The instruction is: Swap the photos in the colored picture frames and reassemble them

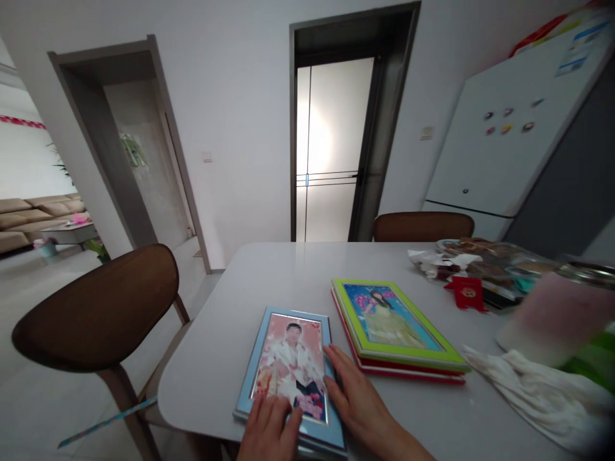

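A glossy white table (283, 269) with rounded corners takes up the foreground; its near edge is cut off toward the right by the bottom of the view. At far right, a pink-and-white container (552, 314) with a metallic rim is motion-blurred, its markings illegible, its right part out of view. At centre right, a lime-green rectangular framed picture (391, 317) lies face up on a red-edged frame (408, 374); the lower item shows only at its edges. Left of this stack, apart from it, a light blue rectangular framed photo (293, 365) lies face up near the table's front edge. The right hand (360, 400) reaches in from lower right, back upward, fingers extended up and left; its fingertips and thumb rest along the photo's right border without clenching. Its outer fingers are hidden behind the hand itself. The left hand (271, 429) comes up from the bottom edge, palm down, fingers together and slightly bent over the photo's lower left portion, thumb set apart to the right; it is unclenched and rests on the front face. Its wrist is cut off, and it covers the photo's lower left portion. A thin strip shows beneath the photo's lower border; its source cannot be determined. A pixelated patch obscures the pictured person's face.
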`<state>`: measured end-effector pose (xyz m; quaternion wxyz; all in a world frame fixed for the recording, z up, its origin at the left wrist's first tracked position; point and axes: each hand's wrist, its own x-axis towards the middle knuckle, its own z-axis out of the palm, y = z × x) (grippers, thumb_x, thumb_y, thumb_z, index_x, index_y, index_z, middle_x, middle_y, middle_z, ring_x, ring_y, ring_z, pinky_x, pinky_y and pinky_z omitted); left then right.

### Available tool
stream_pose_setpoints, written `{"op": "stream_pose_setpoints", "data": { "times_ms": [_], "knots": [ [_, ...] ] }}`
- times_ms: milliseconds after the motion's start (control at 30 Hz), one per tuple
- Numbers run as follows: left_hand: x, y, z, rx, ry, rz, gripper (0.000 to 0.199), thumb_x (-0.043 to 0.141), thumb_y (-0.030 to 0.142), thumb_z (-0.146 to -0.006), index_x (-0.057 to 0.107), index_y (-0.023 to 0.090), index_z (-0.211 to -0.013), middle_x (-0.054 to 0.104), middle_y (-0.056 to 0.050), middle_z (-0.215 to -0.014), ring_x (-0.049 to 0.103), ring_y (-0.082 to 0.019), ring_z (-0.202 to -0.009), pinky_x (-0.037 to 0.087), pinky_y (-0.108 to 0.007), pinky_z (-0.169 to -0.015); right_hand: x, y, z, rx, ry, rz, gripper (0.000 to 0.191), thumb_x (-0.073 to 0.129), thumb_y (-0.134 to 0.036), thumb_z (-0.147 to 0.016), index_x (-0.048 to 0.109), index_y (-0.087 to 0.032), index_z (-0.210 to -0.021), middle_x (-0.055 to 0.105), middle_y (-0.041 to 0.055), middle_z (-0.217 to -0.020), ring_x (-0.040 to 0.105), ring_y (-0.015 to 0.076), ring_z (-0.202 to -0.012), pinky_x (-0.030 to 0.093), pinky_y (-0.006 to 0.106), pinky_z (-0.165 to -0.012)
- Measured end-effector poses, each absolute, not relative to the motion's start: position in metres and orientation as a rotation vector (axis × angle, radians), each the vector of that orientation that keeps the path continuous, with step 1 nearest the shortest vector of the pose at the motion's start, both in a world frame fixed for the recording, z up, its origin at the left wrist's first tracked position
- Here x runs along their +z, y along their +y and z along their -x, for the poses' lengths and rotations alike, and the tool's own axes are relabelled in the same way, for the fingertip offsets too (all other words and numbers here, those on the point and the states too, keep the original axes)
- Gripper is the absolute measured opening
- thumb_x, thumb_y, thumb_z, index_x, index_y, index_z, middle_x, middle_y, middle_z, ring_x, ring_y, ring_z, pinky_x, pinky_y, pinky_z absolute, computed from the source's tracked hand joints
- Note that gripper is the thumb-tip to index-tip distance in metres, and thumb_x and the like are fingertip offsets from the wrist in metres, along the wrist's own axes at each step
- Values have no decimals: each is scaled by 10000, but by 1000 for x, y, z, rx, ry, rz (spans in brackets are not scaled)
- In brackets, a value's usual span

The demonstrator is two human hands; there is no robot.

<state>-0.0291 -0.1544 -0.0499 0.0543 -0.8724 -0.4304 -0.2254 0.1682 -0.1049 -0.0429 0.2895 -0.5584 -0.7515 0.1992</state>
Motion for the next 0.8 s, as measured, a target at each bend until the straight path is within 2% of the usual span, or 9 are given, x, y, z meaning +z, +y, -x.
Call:
{"op": "stream_pose_setpoints", "data": {
  "times_ms": [67,133,233,367,467,533,667,733,800],
  "knots": [
    [-58,-163,28,-772,-1234,2628,212,465,293,-764,517,206,-951,589,-53,-847,548,-210,-782,438,-358,-748,-43,-111,-168,597,-1941,1456,510,383,-311,-754,405,-82,-1208,370,136,-1288,315,204,-1195,241,379,-1008],
    [-55,-163,25,-848,-1217,2641,207,462,336,-761,522,187,-892,581,-54,-808,538,-209,-733,453,-358,-700,-39,-115,-168,665,-1824,1419,499,408,-343,-750,431,-112,-1192,402,119,-1269,337,208,-1182,239,384,-1008],
    [-31,-160,19,-1113,-1271,2630,203,498,262,-747,501,181,-934,568,-65,-870,530,-215,-804,450,-363,-731,-27,-118,-165,813,-1582,1341,488,396,-413,-774,435,-156,-1186,441,108,-1241,391,215,-1142,286,402,-976],
    [6,-158,13,-1907,-1741,2317,177,503,232,-747,485,192,-918,554,-57,-891,547,-200,-814,462,-338,-711,-12,-117,-152,953,-1472,1127,467,312,-425,-826,379,-190,-1224,419,103,-1260,442,203,-1098,335,405,-937],
    [11,-155,12,-2485,-1984,2057,323,536,288,-726,434,184,-1014,574,-70,-948,582,-189,-807,480,-318,-703,-11,-117,-135,846,-1707,1106,477,388,-408,-802,378,-193,-1228,404,97,-1271,380,200,-1150,284,405,-976],
    [2,-153,16,-2705,-2122,1913,437,590,297,-675,404,160,-1046,587,-97,-979,590,-201,-843,480,-318,-731,-16,-117,-127,726,-1884,1142,507,440,-407,-770,396,-178,-1220,377,109,-1288,332,213,-1181,262,411,-988],
    [-31,-159,35,-2834,-2346,1695,625,673,302,-558,364,142,-1077,599,-119,-1010,594,-225,-877,479,-314,-753,-26,-119,-127,592,-2127,1200,497,470,-362,-748,427,-165,-1202,353,126,-1299,335,229,-1175,287,406,-971],
    [-44,-166,46,-2798,-2383,1735,684,650,326,-576,297,158,-1136,606,-103,-1014,604,-220,-864,485,-318,-748,-27,-121,-133,545,-2197,1210,466,466,-328,-750,446,-169,-1188,377,123,-1282,355,229,-1158,296,402,-964],
    [-50,-173,55,-2632,-2436,1880,658,591,346,-626,261,155,-1163,626,-92,-975,618,-212,-823,495,-325,-728,-26,-123,-138,490,-2247,1206,427,459,-303,-753,471,-188,-1164,402,113,-1264,371,233,-1140,294,412,-957]
  ]
}}
